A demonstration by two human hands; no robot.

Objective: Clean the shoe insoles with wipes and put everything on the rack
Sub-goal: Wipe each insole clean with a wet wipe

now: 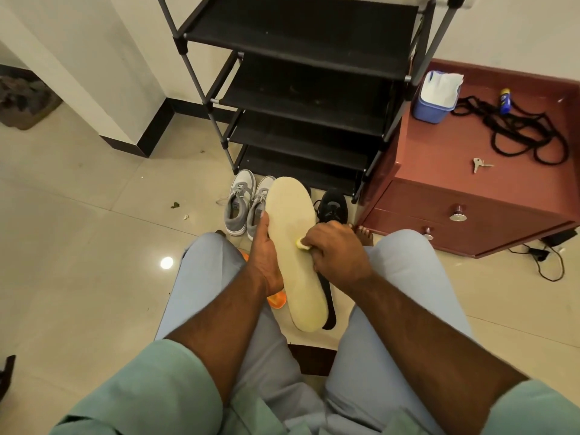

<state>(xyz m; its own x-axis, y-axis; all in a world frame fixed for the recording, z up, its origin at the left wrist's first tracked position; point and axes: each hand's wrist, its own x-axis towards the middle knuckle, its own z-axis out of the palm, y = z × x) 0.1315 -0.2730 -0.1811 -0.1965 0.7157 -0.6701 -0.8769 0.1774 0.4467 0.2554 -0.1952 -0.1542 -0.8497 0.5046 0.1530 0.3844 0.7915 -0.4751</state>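
Observation:
A long cream insole (293, 221) is held upright between my knees, toe end pointing away. My left hand (266, 249) grips its left edge near the middle. My right hand (337, 255) presses a small bunched wipe (303, 244) against the insole's face. A black insole (328, 306) lies behind and below it, partly hidden. A pair of grey sneakers (240, 208) and one black shoe (332, 205) stand on the floor before the black shoe rack (307, 98), whose shelves are bare.
A blue tub of wipes (434, 98) sits on the red-brown cabinet (455, 196) right of the rack, with a black cord (521, 133), keys (480, 165) and a small bottle (504, 100). An orange object (276, 299) lies under my left wrist. A bare foot (364, 233) rests by the cabinet.

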